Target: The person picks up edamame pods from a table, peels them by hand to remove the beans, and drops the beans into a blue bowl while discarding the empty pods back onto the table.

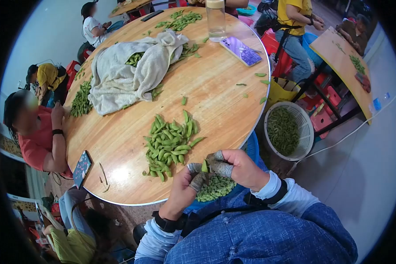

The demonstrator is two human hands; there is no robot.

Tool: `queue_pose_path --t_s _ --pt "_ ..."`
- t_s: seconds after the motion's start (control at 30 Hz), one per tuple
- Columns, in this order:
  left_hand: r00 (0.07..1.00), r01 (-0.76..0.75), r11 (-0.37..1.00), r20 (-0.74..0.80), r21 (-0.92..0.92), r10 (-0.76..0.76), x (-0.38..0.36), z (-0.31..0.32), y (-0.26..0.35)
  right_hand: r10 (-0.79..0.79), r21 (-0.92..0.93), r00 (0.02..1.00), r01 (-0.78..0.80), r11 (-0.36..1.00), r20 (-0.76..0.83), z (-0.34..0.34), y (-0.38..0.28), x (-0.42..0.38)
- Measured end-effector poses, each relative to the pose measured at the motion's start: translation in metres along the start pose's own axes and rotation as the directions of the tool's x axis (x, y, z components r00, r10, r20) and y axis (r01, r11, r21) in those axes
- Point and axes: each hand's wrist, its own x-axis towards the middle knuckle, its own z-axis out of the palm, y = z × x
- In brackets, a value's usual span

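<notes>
A green soybean pod (204, 166) is pinched between my two hands over the table's near edge. My left hand (182, 187) grips it from the left, with grey wrapping on the thumb and finger. From the other side my right hand (240, 167) closes on the pod's end, its wrapped fingertips hiding part of it. Directly below, shelled beans (215, 188) fill a blue basin (253, 147) at my lap. A heap of whole soybean pods (169, 143) lies on the round wooden table (220, 105), just beyond my hands.
A grey towel (119, 83) partly covers more pods. A glass bottle (216, 22) and a purple phone (241, 50) are at the far right; another phone (82, 169) lies left. A white basket (307, 132) of green pods or husks stands right. Several people sit around.
</notes>
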Motion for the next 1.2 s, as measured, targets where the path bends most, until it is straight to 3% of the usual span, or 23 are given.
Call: queue_pose_path --t_s 0.1,0.3,0.6,0.9,1.0,1.1,1.2 --pt "0.998 -0.007 1.000 -0.057 -0.019 0.006 -0.003 0.001 -0.001 -0.002 -0.026 1.000 0.003 1.000 0.023 0.000 -0.001 -0.001" --pt "0.996 -0.082 0.996 -0.023 0.035 0.083 -0.006 0.000 -0.002 0.045 0.013 0.999 -0.045 0.999 0.012 0.003 -0.002 -0.003" --pt "0.997 -0.079 0.993 -0.020 0.086 0.081 -0.007 0.002 0.000 0.077 0.000 0.996 -0.077 0.997 0.033 0.003 -0.003 -0.005" --pt "0.996 -0.092 0.973 0.015 0.210 0.091 -0.005 0.002 0.002 0.092 0.060 0.995 -0.090 0.994 -0.034 0.006 0.008 -0.005" --pt "0.993 -0.095 0.945 -0.040 0.314 0.113 -0.005 0.004 0.000 0.089 0.034 0.995 -0.087 0.996 -0.045 0.005 0.010 -0.004" --pt "0.956 -0.115 0.623 -0.084 0.774 0.281 -0.009 0.016 0.013 0.019 -0.051 0.998 -0.022 0.998 -0.053 0.005 0.006 -0.004" --pt "0.862 -0.226 0.286 0.055 0.931 0.504 -0.008 0.010 0.002 0.018 -0.015 1.000 -0.018 1.000 -0.019 0.007 0.006 -0.005"
